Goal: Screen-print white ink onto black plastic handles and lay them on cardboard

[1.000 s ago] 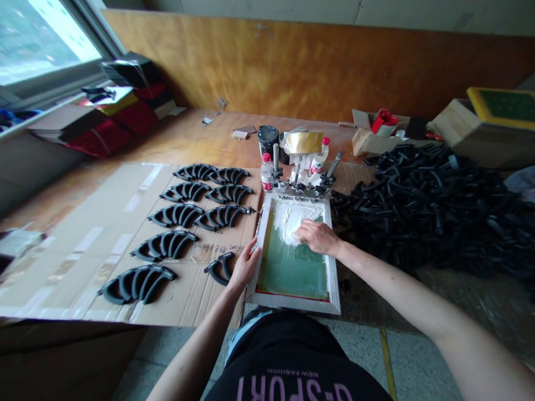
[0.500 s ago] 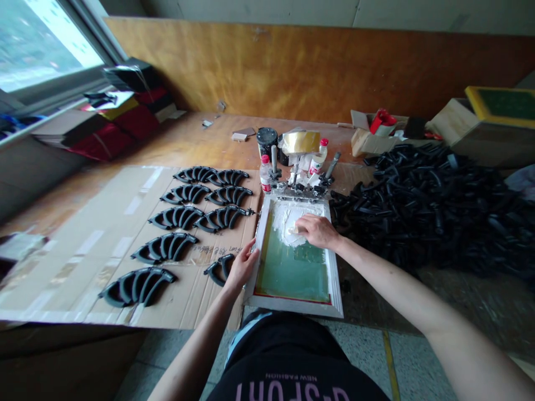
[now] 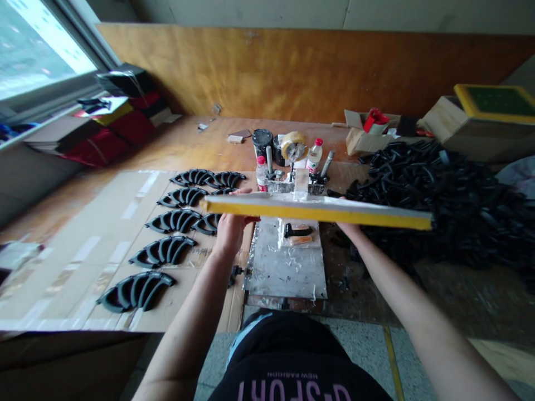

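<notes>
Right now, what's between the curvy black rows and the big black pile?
In the head view, mainly a metal plate bearing a black piece lies between the rows and the pile, below the raised frame.

Arms [image 3: 190, 303] stretched forward, left fingers [image 3: 239, 191] gripping, right fingers [image 3: 344, 226] mostly hidden

A wooden workbench [image 3: 196, 147] carries a flattened cardboard sheet [image 3: 112, 234] left of the left hand [image 3: 232, 227], a heap of black curved parts [image 3: 412, 189] right of the right hand [image 3: 346, 227], a metal plate [image 3: 284, 273] below and between them, and red-capped bottles [image 3: 314, 159] beyond.
</notes>
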Available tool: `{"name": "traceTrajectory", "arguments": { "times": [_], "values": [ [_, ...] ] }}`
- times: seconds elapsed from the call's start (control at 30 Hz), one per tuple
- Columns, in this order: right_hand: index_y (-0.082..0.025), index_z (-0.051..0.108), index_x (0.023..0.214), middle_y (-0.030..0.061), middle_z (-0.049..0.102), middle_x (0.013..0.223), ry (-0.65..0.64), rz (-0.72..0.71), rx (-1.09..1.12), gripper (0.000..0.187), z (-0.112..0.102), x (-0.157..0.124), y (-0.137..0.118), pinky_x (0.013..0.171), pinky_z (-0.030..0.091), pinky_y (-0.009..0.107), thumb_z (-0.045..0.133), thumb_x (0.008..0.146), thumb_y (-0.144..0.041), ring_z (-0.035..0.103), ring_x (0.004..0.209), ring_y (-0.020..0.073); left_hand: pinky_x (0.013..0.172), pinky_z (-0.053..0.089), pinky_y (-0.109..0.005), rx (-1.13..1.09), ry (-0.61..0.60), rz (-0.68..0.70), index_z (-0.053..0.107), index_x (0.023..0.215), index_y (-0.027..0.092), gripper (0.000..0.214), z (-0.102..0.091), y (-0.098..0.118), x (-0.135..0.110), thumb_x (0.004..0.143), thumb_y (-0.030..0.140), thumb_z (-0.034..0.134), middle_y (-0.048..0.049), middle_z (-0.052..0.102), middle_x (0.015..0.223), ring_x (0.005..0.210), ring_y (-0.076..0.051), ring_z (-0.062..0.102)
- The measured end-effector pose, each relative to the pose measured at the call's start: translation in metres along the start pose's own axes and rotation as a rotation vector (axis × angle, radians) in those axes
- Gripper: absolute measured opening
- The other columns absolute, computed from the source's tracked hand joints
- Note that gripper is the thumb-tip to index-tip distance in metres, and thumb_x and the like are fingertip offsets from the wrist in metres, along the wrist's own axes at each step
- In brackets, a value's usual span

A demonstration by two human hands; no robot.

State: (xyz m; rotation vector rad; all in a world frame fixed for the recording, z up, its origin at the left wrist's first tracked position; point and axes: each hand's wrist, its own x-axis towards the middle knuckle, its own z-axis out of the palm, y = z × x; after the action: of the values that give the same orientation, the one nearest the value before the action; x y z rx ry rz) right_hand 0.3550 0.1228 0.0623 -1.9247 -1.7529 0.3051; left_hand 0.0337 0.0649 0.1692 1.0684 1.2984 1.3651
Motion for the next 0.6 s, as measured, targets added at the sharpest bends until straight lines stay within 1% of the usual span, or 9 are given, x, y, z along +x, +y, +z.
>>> {"name": "traceTrajectory", "arguments": {
  "times": [0.1, 0.17, 0.3, 0.33, 0.4, 0.47, 0.5, 0.53, 0.6],
  "values": [
    [-0.019, 0.058, 0.109, 0.0058, 0.068, 0.09, -0.134, -0.211, -0.037, 0.035, 0.037, -0.038, -0.011, 0.076, 0.046, 0.031, 0.062, 0.085, -0.044, 0.06, 0.084, 0.0211, 0.059, 0.051, -0.024, -0.21, 0.067, -0.026, 0.059, 0.112, 0.017, 0.056, 0.013, -0.01, 0.007, 0.083, 0.063, 0.048, -0.0046, 0.068, 0.083, 0.072, -0.015, 0.065],
    [-0.019, 0.06, 0.106, 0.0079, 0.066, 0.097, -0.179, -0.363, -0.13, 0.034, 0.051, -0.055, -0.026, 0.081, 0.044, 0.033, 0.068, 0.082, -0.041, 0.057, 0.094, 0.0231, 0.057, 0.05, -0.021, -0.262, 0.089, -0.093, 0.057, 0.115, 0.018, 0.054, 0.018, -0.03, -0.007, 0.082, 0.061, 0.053, -0.0042, 0.069, 0.084, 0.068, -0.013, 0.064],
    [-0.02, 0.065, 0.09, 0.0068, 0.063, 0.092, -0.144, -0.491, -0.164, 0.016, 0.049, -0.086, -0.066, 0.084, 0.041, 0.033, 0.064, 0.087, -0.036, 0.053, 0.093, 0.0215, 0.056, 0.052, -0.026, -0.175, -0.186, -0.533, 0.057, 0.118, 0.015, 0.062, 0.025, -0.085, -0.063, 0.079, 0.063, 0.057, -0.0143, 0.071, 0.1, 0.076, -0.019, 0.068],
    [-0.02, 0.066, 0.088, 0.0065, 0.062, 0.089, -0.153, -0.555, -0.135, 0.017, 0.047, -0.097, -0.077, 0.084, 0.041, 0.033, 0.062, 0.088, -0.036, 0.053, 0.091, 0.0208, 0.057, 0.053, -0.028, -0.175, -0.215, -0.618, 0.058, 0.116, 0.015, 0.063, 0.026, -0.097, -0.077, 0.078, 0.064, 0.057, -0.0156, 0.071, 0.103, 0.079, -0.022, 0.069],
    [-0.02, 0.066, 0.089, 0.0057, 0.062, 0.086, -0.229, -0.738, -0.073, 0.02, 0.043, -0.117, -0.093, 0.082, 0.042, 0.032, 0.058, 0.091, -0.038, 0.054, 0.089, 0.0197, 0.057, 0.053, -0.028, -0.191, -0.188, -0.688, 0.061, 0.107, 0.015, 0.059, 0.021, -0.115, -0.099, 0.076, 0.065, 0.059, -0.0143, 0.072, 0.099, 0.081, -0.023, 0.07],
    [-0.021, 0.067, 0.093, 0.0038, 0.064, 0.085, -0.338, -0.866, -0.03, 0.02, 0.039, -0.127, -0.091, 0.079, 0.042, 0.029, 0.053, 0.094, -0.035, 0.055, 0.087, 0.0178, 0.054, 0.051, -0.026, -0.159, -0.117, -0.682, 0.063, 0.094, 0.013, 0.055, 0.003, -0.128, -0.111, 0.074, 0.064, 0.06, -0.012, 0.072, 0.088, 0.075, -0.022, 0.07],
    [-0.022, 0.067, 0.095, 0.003, 0.065, 0.087, -0.372, -0.86, -0.034, 0.019, 0.035, -0.127, -0.082, 0.077, 0.043, 0.028, 0.051, 0.095, -0.031, 0.057, 0.087, 0.0168, 0.053, 0.05, -0.025, -0.118, -0.066, -0.675, 0.063, 0.089, 0.012, 0.053, -0.013, -0.135, -0.114, 0.075, 0.063, 0.059, -0.0114, 0.072, 0.083, 0.07, -0.021, 0.069],
    [-0.023, 0.068, 0.096, 0.0029, 0.067, 0.089, -0.381, -0.793, -0.067, 0.019, 0.031, -0.122, -0.067, 0.077, 0.043, 0.027, 0.049, 0.095, -0.026, 0.058, 0.088, 0.0162, 0.051, 0.049, -0.025, -0.064, -0.004, -0.671, 0.064, 0.087, 0.012, 0.053, -0.032, -0.142, -0.116, 0.077, 0.063, 0.056, -0.0115, 0.072, 0.08, 0.065, -0.02, 0.068],
    [-0.021, 0.068, 0.097, 0.0054, 0.069, 0.095, -0.343, -0.508, -0.218, 0.021, 0.019, -0.103, -0.025, 0.078, 0.043, 0.027, 0.047, 0.094, -0.017, 0.06, 0.093, 0.0168, 0.048, 0.048, -0.026, 0.057, 0.184, -0.695, 0.064, 0.081, 0.011, 0.053, -0.078, -0.161, -0.118, 0.082, 0.06, 0.044, -0.0113, 0.071, 0.071, 0.054, -0.017, 0.063]
  ]
}}
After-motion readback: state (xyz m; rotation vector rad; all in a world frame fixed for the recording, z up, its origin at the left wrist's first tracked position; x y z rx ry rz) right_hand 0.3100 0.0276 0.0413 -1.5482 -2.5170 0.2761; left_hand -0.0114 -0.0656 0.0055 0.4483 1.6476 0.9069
